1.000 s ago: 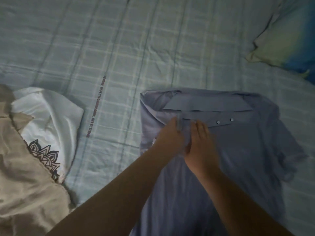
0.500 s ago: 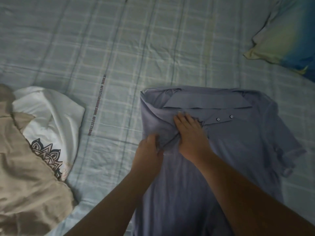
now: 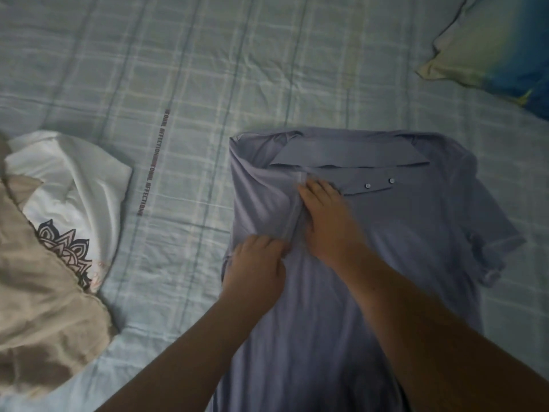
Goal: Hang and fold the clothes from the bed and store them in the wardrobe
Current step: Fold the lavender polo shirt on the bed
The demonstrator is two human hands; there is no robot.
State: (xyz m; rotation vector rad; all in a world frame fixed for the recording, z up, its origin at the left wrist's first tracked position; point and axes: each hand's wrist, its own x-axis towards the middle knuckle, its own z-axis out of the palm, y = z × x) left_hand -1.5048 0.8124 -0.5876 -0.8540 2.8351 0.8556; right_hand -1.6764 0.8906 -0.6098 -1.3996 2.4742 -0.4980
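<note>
Left hand (image 3: pixel 255 267) drawn back from collar to folded edge; fingers (image 3: pixel 263 244) curled, fabric of blue polo shirt (image 3: pixel 401 233) pinched. Right hand (image 3: pixel 329 224) laid flat, fingers straight, shirt pressed beside placket. Shirt spread front-up on bed (image 3: pixel 267 69), picture-left side folded inward.

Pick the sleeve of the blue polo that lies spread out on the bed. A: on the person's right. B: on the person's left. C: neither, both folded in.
A: the right sleeve of the blue polo lies spread on the bed sheet, while the left side is folded in.
</note>
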